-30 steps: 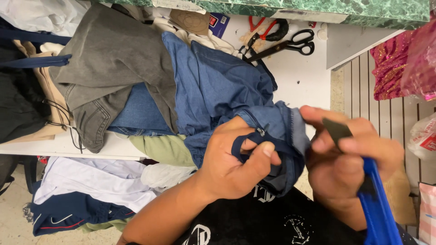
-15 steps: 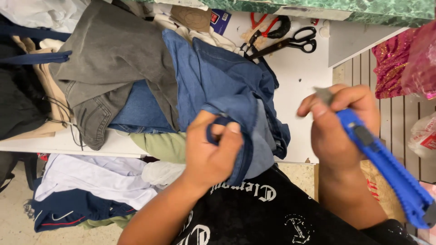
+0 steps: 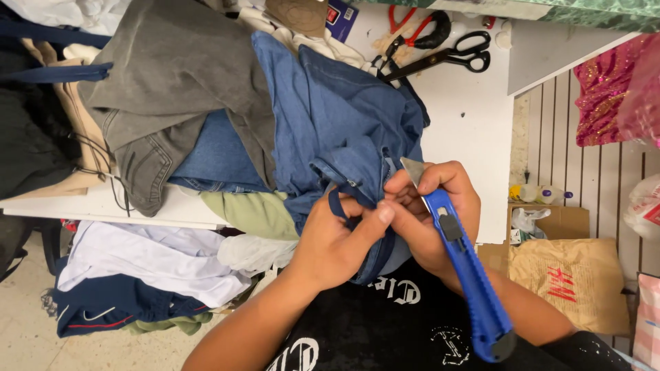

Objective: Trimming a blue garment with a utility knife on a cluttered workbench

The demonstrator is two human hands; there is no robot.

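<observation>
Here, blue cutter (image 3: pixel 467 275) beside denim edge (image 3: pixel 357 185).

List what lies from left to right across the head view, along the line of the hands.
White cloth hanging below the table → pale green cloth → left hand pinching the blue denim garment → right hand holding the blue utility knife → brown paper bag.

Black scissors (image 3: pixel 447 58) and red-handled pliers (image 3: pixel 419 31) on the white table (image 3: pixel 474 137), grey jeans (image 3: pixel 165 89) alongside.
</observation>
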